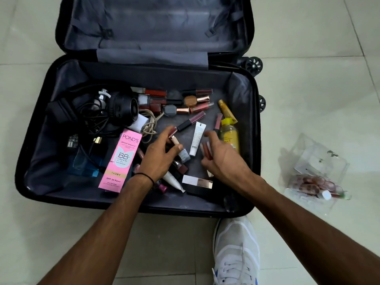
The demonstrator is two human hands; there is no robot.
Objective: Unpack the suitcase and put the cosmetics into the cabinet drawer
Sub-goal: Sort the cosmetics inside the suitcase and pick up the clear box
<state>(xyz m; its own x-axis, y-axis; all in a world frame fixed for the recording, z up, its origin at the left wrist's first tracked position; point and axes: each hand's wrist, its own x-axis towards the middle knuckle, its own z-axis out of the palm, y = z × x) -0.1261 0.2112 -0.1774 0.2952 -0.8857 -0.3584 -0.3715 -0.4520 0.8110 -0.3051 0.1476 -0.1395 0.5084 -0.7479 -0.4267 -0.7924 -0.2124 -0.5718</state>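
— Head view: which step?
— Gathering. Left hand (162, 159) pinches a lip-gloss tube (175, 139); right hand (223, 158), fingers curled, seems to grip reddish tubes (206, 149), over the open suitcase (243, 95) mid-frame.
— Next?
— Probably lifting them out; no drawer shows.

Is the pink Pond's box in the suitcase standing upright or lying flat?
Lying flat. The pink Pond's box rests on the lining of the suitcase, with its printed front facing up.
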